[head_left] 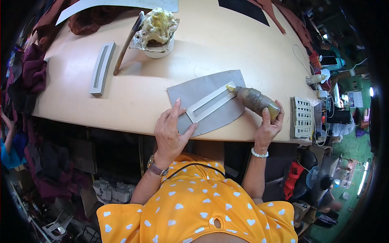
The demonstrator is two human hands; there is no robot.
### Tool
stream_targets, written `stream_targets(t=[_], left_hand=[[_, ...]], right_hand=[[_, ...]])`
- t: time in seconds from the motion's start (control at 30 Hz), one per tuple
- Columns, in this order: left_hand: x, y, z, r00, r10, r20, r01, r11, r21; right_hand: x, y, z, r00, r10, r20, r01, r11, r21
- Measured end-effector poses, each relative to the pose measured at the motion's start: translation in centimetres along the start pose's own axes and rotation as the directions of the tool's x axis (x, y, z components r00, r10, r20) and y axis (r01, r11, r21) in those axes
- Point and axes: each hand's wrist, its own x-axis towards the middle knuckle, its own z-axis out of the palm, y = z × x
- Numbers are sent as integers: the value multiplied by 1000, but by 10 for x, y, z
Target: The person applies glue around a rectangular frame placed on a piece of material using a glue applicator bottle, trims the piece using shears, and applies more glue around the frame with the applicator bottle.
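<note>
A grey, flat sheet (214, 121) lies near the table's front edge, with a pale rectangular frame (210, 100) resting at a slant on it. My left hand (172, 127) has its fingers spread, pressing on the sheet and the frame's lower left end. In my right hand (269, 127) is a brown-wrapped bottle (257, 102), tilted so its yellowish nozzle touches or hovers over the frame's upper right end. Whether anything flows from the tip is too small to tell.
On the table (142, 109) stand a white tub (160, 47) with crusted yellowish material, a stick (127, 44) leaning on it, and a slotted grey block (103, 68). A stack of slotted pieces (302, 117) lies right. Another person's arm (8, 131) shows far left.
</note>
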Motion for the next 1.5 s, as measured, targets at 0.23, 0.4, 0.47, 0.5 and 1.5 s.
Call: stream_targets(t=[0.23,0.4,0.47,0.5,1.5], left_hand=[[-1,0,0,1000,-5,5,5,1000,-3],[1,1,0,1000,-8,-2,8,1000,-26],[1,2,0,1000,-28,2,28,999,-43],[0,3,-1,1000,-29,3,29,999,-30],[1,4,1,1000,-15,12,15,1000,-22]], right_hand=[[-32,-14,14,994,94,51,-97,993,70],[-57,-24,23,982,127,137,-139,987,79],[-66,-30,30,978,143,153,-157,984,84],[-70,-30,32,976,140,165,-158,982,100],[-13,10,-26,982,166,-91,-154,980,128]])
